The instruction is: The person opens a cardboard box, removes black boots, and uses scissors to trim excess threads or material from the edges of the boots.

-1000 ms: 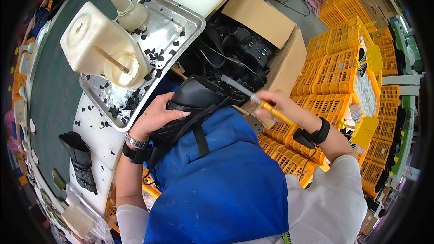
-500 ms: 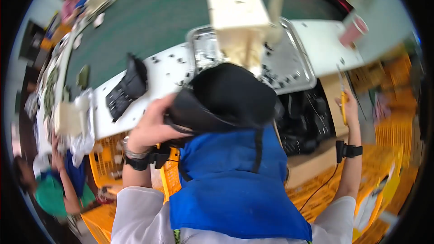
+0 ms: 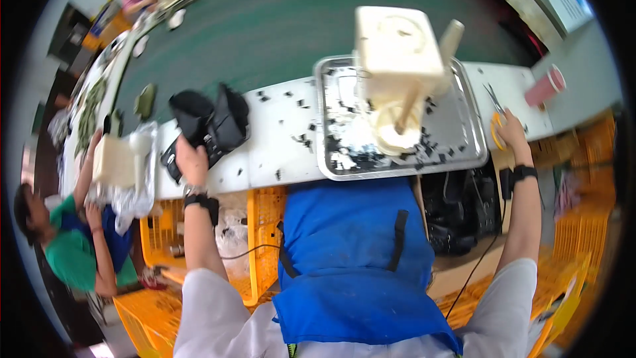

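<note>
My left hand (image 3: 191, 162), fingers stretched out and somewhat blurred, lies over the lower edge of the black pieces on the white worktop; their contact is partly hidden. Two padded black pieces that look like shoe uppers (image 3: 228, 121) lie there side by side, their hollow parts toward the far side. At the far right, my right hand (image 3: 514, 134) is closed round the yellow handles of a pair of scissors (image 3: 496, 128). The blades point away from me over the worktop.
Ahead, a metal tray (image 3: 322, 152) holds black scraps and a cream block-shaped container (image 3: 401, 50) with a stick. Small black scraps dot the worktop (image 3: 268, 152). A pink cup (image 3: 546, 86) stands right. A box of black pieces (image 3: 460, 215) is below; a co-worker (image 3: 76, 252) sits left.
My left hand has carried the black upper leftward from in front of me to the worktop, beside the other one. My right hand, with the scissors, has moved forward to the worktop edge.
</note>
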`<state>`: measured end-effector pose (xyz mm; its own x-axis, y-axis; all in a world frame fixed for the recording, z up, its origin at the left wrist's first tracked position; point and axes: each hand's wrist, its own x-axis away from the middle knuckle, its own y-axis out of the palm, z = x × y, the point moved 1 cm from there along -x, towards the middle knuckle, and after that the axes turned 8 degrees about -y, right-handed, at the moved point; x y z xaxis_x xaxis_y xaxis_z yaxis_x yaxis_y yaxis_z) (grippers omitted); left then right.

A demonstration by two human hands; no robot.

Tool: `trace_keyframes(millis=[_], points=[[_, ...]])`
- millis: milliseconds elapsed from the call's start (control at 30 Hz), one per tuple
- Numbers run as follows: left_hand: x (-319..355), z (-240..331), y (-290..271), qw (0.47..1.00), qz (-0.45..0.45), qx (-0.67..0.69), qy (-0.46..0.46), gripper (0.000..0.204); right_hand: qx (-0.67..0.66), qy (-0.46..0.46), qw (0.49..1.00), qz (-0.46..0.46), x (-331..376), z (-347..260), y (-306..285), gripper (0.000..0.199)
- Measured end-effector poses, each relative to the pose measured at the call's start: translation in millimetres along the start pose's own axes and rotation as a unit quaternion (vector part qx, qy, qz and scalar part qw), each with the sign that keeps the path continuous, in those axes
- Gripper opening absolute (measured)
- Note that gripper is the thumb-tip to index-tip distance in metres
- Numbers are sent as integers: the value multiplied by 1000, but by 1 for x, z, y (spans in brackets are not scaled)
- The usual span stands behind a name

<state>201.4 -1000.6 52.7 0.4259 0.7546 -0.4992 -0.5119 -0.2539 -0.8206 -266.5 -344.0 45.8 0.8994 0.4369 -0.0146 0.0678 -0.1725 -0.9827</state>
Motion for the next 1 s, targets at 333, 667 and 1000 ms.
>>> trace_keyframes(millis=[333, 667, 1000], points=[[-19, -136, -8, 958, 12, -285, 1, 58, -117, 68, 949, 284, 111, -15, -21, 32], [-32, -16, -36, 974, 95, -206, -2, 69, -71, 290, 936, -185, 306, 20, 146, 40], [124, 321, -87, 724, -361, 326, 489, 47, -164, 289, 909, 252, 343, -31, 39, 44]])
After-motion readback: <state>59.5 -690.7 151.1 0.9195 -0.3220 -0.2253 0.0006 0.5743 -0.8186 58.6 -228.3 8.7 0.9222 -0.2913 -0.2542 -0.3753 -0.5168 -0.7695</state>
